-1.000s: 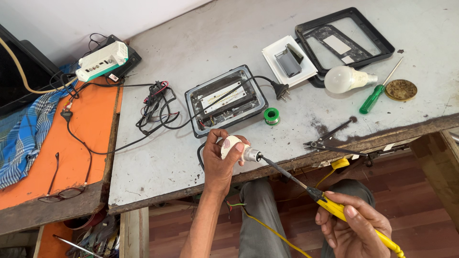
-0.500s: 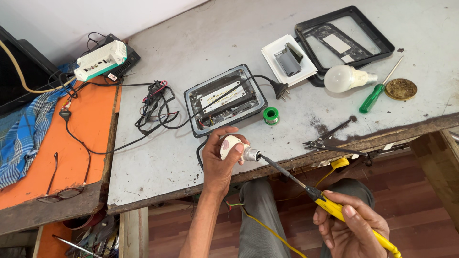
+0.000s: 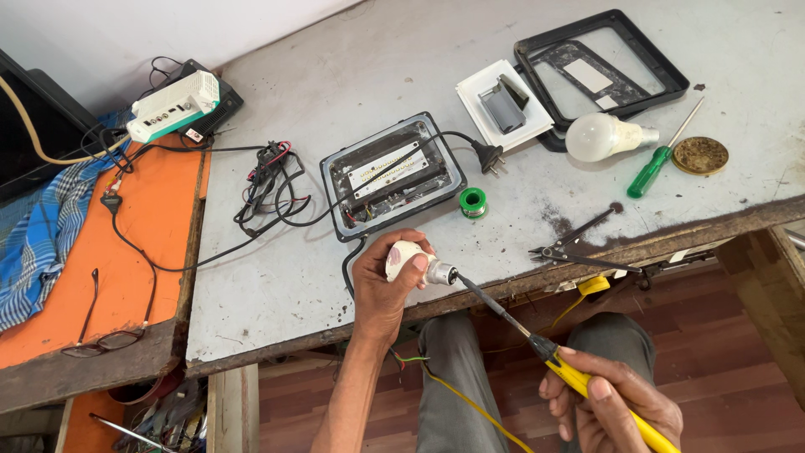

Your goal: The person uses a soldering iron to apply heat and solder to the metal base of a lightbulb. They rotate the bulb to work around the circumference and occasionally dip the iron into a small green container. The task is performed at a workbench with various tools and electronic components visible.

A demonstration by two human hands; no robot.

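Grey workbench, reddish wooden floor

The person is wearing grey trousers, both knees showing below the counter's edge, the cloth lying smooth with a few soft folds. The arms are bare: no sleeve is showing on the left forearm up to the frame's edge, and the wrists are bare. Both hands are gloveless, nails cut short, with no rings showing.
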